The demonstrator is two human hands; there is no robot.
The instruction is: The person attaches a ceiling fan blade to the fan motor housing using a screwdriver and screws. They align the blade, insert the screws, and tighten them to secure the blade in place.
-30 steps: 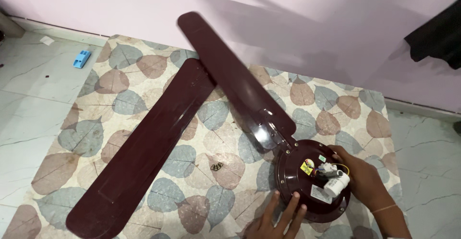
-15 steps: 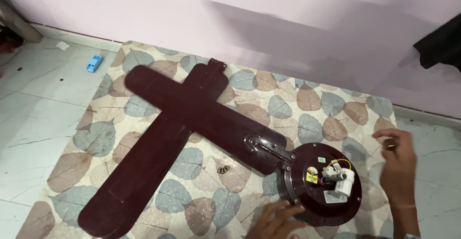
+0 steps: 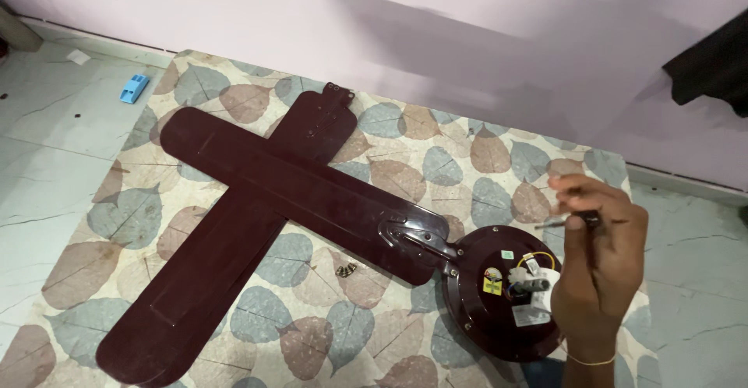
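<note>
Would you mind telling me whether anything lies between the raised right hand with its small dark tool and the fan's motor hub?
Nothing visible does. The right hand holds a small dark tool just above and to the right of the motor hub. The attached blade leaves the hub on its far left side, away from the hand.

One bare hand (image 3: 600, 267) in view, no sleeve, thin yellowish band around the wrist (thread-like), fingers (image 3: 580, 193) bare

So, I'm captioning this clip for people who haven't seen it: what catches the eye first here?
Two long maroon fan blades lie crossed like an X on a leaf-patterned mat, one bolted to the round motor housing at lower right. Above that housing, the right hand holds a small dark tool. A little blue object sits on the tiles, upper left.
</note>
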